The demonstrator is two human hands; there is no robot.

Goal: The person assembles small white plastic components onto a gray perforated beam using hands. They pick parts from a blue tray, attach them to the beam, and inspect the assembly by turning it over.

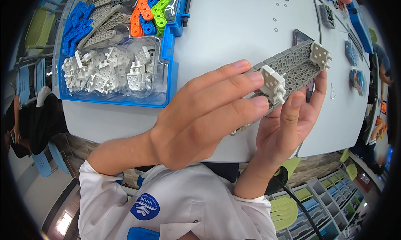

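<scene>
Both hands hold up a grey building-set assembly [288, 58], a long trough of perforated plates, above the white table. My left hand [209, 102] reaches across, its fingers against a white connector block [272, 82] at the assembly's near end. Its thumb is hidden. My right hand [292, 119] cups the assembly from beneath and the right, with the thumb on the near side. A second white connector block [320, 55] sits on the far right end. Part of the assembly's near end is behind my left fingers.
A blue-rimmed bin [171, 81] at the left holds white connectors [102, 71], grey beams [102, 25], and blue, green and orange angled pieces [144, 8]. A phone [301, 36] lies behind the assembly. Small rings [275, 19] lie on the table [225, 35]. Other people [35, 119] sit nearby.
</scene>
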